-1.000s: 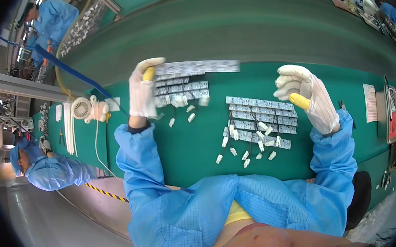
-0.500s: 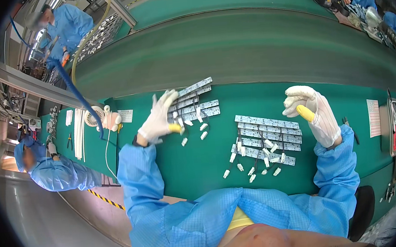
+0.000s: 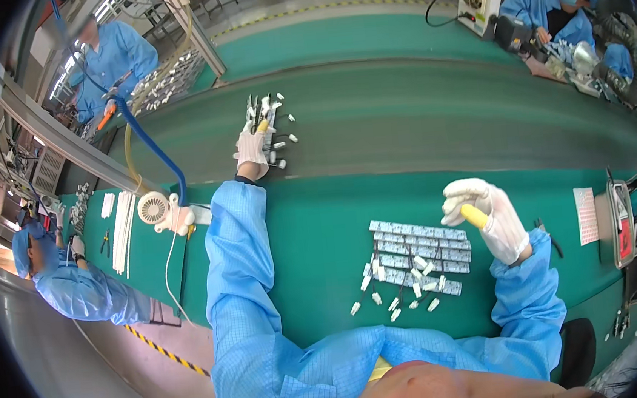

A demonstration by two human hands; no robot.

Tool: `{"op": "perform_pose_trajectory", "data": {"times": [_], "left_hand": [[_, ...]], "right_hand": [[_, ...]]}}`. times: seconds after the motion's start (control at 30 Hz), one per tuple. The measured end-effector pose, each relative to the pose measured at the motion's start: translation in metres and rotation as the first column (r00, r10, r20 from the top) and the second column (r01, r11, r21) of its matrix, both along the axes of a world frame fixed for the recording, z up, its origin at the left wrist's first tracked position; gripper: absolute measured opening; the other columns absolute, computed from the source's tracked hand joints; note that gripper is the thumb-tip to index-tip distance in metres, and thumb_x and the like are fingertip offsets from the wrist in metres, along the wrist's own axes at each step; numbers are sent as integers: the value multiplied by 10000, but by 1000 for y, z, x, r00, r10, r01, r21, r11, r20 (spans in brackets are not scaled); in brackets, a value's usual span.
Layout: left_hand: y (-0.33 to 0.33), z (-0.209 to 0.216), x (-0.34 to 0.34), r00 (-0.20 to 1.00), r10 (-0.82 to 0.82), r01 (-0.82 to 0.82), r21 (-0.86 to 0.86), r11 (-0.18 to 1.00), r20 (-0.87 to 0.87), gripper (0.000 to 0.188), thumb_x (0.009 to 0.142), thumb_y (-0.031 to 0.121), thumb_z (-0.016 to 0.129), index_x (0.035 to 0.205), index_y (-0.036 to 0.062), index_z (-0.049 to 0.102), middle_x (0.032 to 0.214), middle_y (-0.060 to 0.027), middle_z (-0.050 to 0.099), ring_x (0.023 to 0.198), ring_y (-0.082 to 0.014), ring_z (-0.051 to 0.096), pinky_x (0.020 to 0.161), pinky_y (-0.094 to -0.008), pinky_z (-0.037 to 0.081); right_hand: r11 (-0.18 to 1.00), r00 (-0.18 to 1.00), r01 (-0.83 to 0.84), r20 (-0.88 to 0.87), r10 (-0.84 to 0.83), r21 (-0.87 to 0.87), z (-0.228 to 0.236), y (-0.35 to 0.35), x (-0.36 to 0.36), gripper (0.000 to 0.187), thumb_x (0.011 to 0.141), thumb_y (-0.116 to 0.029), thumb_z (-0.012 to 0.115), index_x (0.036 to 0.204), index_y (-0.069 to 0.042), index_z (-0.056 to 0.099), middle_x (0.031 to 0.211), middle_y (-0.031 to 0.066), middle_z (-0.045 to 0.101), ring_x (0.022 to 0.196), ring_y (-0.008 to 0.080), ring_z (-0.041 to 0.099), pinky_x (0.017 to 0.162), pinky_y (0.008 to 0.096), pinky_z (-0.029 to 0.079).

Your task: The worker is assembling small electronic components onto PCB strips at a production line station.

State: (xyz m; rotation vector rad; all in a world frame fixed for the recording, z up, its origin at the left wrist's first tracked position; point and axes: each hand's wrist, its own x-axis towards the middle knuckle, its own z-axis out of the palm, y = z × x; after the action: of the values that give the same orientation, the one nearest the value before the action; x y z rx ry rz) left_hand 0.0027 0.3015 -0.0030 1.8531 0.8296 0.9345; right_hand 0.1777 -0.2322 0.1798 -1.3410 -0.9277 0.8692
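My left hand (image 3: 251, 150), in a white glove with a yellow thumb cover, reaches far out over the grey-green conveyor belt (image 3: 402, 116). Its fingers close around a bunch of narrow LED circuit boards (image 3: 271, 120), partly hidden by the glove, with black wires and white connectors splayed about. Over the right side of the green table, my right hand (image 3: 491, 218) hovers, gloved alike, its fingers loosely bent and thumb apart, with nothing visible in it. Left of it, several more LED circuit boards (image 3: 421, 244) lie in a slanted stack, their white connectors (image 3: 416, 274) spread toward me.
A small white fan (image 3: 156, 208) and a hanging blue hose (image 3: 151, 142) are at left. Pliers (image 3: 551, 238), a printed sheet (image 3: 586, 216) and an open case (image 3: 623, 221) stand at right. Co-workers in blue (image 3: 76, 281) work at the left and beyond the belt.
My left hand has moved forward from the table onto the belt with the left bunch of boards. The right hand keeps its bent pose. The whole view has shifted.
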Motion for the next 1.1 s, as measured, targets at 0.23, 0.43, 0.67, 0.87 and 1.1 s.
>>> {"op": "perform_pose_trajectory", "data": {"times": [0.23, 0.43, 0.67, 0.87, 1.1], "left_hand": [[-160, 100, 55, 991, 85, -83, -26, 996, 107, 485, 873, 22, 545, 1336, 139, 462, 1412, -77, 387, 1269, -208, 397, 857, -376, 489], [-264, 104, 0, 696, -718, 716, -51, 696, -20, 796, 760, 546, 689, 1341, 50, 466, 1479, -149, 296, 1372, -266, 279, 1120, -417, 201], [-300, 126, -21, 580, -769, 814, -170, 555, 268, 917, 768, 651, 596, 1411, 42, 358, 1485, -178, 270, 1378, -303, 275, 1136, -445, 179], [-311, 158, -32, 477, -868, 876, 12, 483, 141, 683, 899, 420, 552, 1408, 11, 349, 1252, -166, 564, 1167, -256, 522, 1002, -374, 383], [-311, 139, -25, 802, -567, 596, 303, 744, -185, 719, 863, 440, 614, 1409, 50, 353, 1399, -162, 430, 1306, -300, 404, 1082, -403, 304]], "right_hand": [[947, 437, 176, 883, 170, -269, -33, -4, 10, 380, 773, -120, 692, 1135, -110, 576, 1042, 143, 622, 855, 283, 654, 745, 349, 539], [781, 315, 160, 781, 540, -604, -38, 6, 9, 397, 714, -160, 723, 1090, -135, 600, 906, 116, 620, 777, 299, 629, 698, 418, 522], [981, 999, 33, -17, -37, -189, 8, -5, 8, 293, 744, -92, 714, 998, 12, 614, 888, 131, 643, 729, 207, 665, 645, 293, 543], [943, 955, 296, -13, -298, 154, -6, -18, -3, 266, 814, -214, 694, 962, -9, 608, 960, 138, 630, 675, 170, 644, 626, 259, 521], [980, 933, 192, 318, -168, -47, -11, -4, -5, 156, 880, -92, 611, 992, 15, 629, 987, 138, 641, 782, 196, 666, 710, 280, 562]]}}
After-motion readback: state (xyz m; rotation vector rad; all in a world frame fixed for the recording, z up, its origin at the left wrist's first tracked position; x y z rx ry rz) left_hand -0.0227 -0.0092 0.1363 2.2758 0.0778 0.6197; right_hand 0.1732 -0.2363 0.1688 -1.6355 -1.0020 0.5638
